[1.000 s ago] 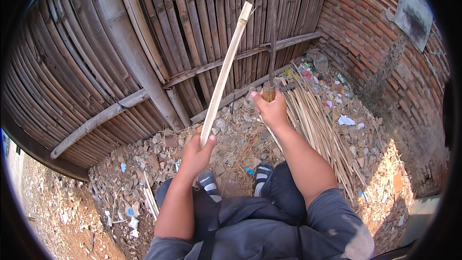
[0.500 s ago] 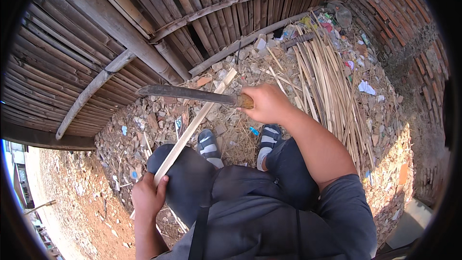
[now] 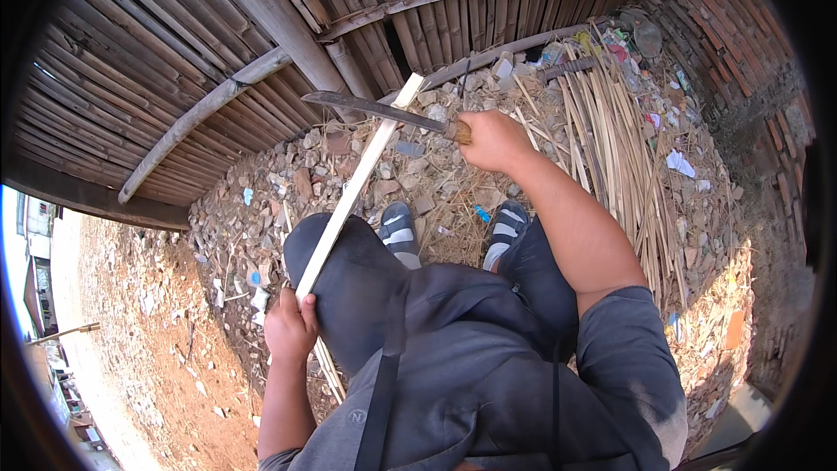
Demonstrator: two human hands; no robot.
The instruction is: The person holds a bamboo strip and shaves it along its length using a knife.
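Observation:
My left hand (image 3: 290, 328) grips the near end of a long pale bamboo strip (image 3: 362, 176) that lies across my left knee and points up toward the bamboo wall. My right hand (image 3: 493, 139) holds the wooden handle of a long dark blade (image 3: 375, 109). The blade lies crosswise over the far end of the strip, touching or just above it. My two feet in grey sandals (image 3: 399, 231) rest on rubble below the strip.
A pile of split bamboo strips (image 3: 610, 122) lies on the ground to the right. A bamboo wall (image 3: 174, 52) stands in front, a brick wall (image 3: 741, 44) at the right. Stones and litter cover the ground (image 3: 261, 192); red soil lies at the left.
The strip, raised upright a second ago, has come down across my knee, and my left hand moved to its near end. The blade has swung out across the strip's far end.

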